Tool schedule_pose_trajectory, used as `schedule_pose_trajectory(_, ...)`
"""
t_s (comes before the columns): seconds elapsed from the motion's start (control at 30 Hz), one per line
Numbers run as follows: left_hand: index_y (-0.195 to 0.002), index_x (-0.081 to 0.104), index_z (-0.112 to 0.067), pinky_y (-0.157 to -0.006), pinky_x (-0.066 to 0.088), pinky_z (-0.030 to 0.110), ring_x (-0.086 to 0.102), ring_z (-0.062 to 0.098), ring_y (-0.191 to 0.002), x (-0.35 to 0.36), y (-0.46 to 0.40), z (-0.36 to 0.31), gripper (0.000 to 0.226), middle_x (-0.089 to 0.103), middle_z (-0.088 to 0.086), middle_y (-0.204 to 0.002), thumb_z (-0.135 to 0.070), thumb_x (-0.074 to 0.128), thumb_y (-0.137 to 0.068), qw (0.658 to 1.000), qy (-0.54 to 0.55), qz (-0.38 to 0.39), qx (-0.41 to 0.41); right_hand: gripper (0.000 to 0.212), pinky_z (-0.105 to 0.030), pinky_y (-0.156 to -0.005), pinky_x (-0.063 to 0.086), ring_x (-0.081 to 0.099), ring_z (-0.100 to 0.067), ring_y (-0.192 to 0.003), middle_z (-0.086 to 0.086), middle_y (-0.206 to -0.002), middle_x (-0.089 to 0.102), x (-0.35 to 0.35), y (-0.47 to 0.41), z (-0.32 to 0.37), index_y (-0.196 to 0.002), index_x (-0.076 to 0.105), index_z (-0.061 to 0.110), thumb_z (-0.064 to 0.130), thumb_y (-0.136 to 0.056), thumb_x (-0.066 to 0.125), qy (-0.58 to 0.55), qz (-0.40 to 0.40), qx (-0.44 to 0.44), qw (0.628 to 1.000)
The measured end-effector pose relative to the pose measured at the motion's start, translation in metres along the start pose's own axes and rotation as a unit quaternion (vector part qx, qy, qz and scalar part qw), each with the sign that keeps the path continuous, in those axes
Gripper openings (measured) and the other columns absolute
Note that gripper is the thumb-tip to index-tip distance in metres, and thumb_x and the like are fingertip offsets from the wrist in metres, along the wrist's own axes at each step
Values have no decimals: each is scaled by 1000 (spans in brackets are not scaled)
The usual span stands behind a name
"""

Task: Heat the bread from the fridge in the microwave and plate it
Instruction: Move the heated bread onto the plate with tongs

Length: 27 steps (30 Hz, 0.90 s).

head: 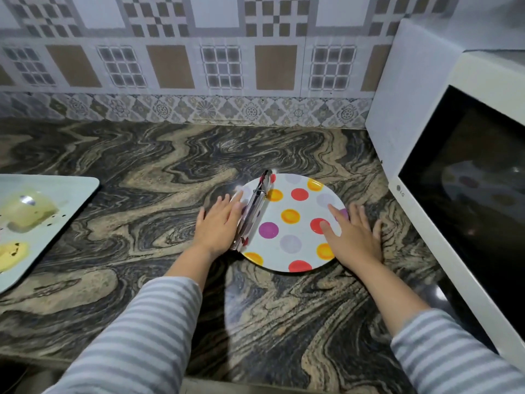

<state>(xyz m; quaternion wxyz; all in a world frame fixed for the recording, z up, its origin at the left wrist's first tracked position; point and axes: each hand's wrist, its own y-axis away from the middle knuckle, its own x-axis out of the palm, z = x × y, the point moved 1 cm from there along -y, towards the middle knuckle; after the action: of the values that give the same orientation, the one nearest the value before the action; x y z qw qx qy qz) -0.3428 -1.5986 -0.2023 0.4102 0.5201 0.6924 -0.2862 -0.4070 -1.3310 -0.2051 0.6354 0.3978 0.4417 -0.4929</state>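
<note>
A: Plate (295, 220) sits on the desk (142, 172), just left of the microwave (443, 177); no bread visible.
B: Hands?
A: Left hand (218, 223) flat at the plate's left rim by the metal tongs (252, 211), right hand (352, 237) flat on its right rim; fingers straight, gripping nothing.
B: Handling?
A: Probably stiff, slick, breakable; lift by both rims. Tongs could slide off. Tray (42, 223) well left of the plate.

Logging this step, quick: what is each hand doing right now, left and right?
Left hand: open, fingers straight, touching the metal tongs on the round white polka-dot plate.
Right hand: open, flat on the plate's right rim, holding nothing.
</note>
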Motion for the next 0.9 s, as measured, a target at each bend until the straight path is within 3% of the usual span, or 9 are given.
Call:
schedule_pose_trajectory(0.13, -148, 20, -46, -118, -7, 45, -5, 12, -148, 4, 0, -2, 48, 4, -6, -162, -46, 8, -101, 995, -90, 34, -4, 57, -50, -114, -13, -13, -12, -147, 3, -162, -2, 1, -4, 4, -149, 16, 44, 59, -95, 29, -4, 12, 14, 1000)
schedule_pose_trajectory(0.37, -148, 29, -37, -118, -4, 41, -2, 19, -149, 10, 9, -14, 46, 14, 3, -161, -40, 18, -103, 999, 15, 3, -32, 55, -41, -118, -8, -5, -19, -148, -1, -161, 11, -7, 4, 18, -144, 35, 39, 42, -92, 53, -198, 13, 60, 978)
schedule_pose_trajectory(0.47, -145, 39, -32, -115, 16, 32, 21, 23, -145, 6, 20, -17, 43, 23, 8, -157, -33, 35, -102, 988, 141, -28, -54, 58, -35, -113, 22, 19, -26, -144, -4, -153, 27, -10, 12, 21, -142, 43, 31, 27, -88, 64, -349, -18, 57, 935)
schedule_pose_trajectory(0.5, -143, 43, -28, -108, 25, 24, 33, 19, -138, 4, 25, -19, 42, 28, 6, -154, -28, 41, -101, 979, 194, -44, -54, 59, -30, -101, 34, 30, -23, -139, -4, -148, 33, -12, 15, 22, -142, 43, 26, 20, -88, 65, -395, -28, 57, 917)
schedule_pose_trajectory(0.57, -140, 48, -19, -93, 29, 12, 44, 8, -121, 0, 39, -25, 42, 34, 3, -147, -19, 49, -98, 959, 271, -66, -45, 61, -25, -86, 39, 41, -18, -130, -6, -143, 39, -18, 26, 21, -143, 42, 19, 12, -87, 66, -445, -32, 60, 893)
schedule_pose_trajectory(0.67, -139, 49, -15, -107, 35, 25, 46, 15, -128, -1, 61, -26, 48, 43, 3, -144, -10, 59, -92, 926, 365, -74, -59, 66, -28, -86, 44, 49, -17, -120, -5, -134, 50, -23, 47, 19, -142, 43, 17, 6, -83, 70, -499, -29, 74, 863)
schedule_pose_trajectory(0.73, -139, 50, -19, -102, 46, 39, 51, 21, -126, 2, 79, -24, 52, 50, 6, -140, -8, 63, -90, 905, 409, -70, -92, 69, -28, -85, 45, 53, -14, -109, -2, -121, 56, -24, 66, 15, -142, 44, 15, 1, -80, 72, -531, -27, 82, 843)
schedule_pose_trajectory(0.8, -138, 51, -22, -90, 54, 39, 56, 23, -121, 3, 101, -22, 53, 53, 7, -138, -9, 65, -89, 895, 425, -66, -119, 71, -28, -81, 46, 55, -15, -104, -3, -118, 58, -24, 86, 11, -141, 44, 13, -2, -78, 72, -551, -16, 86, 830)
schedule_pose_trajectory(0.9, -139, 50, -19, -86, 54, 32, 55, 20, -121, 4, 138, -28, 54, 52, 6, -140, -9, 66, -88, 890, 432, -79, -121, 71, -29, -77, 47, 56, -16, -100, -4, -113, 60, -26, 116, 2, -141, 44, 11, -6, -78, 71, -575, 8, 75, 815)
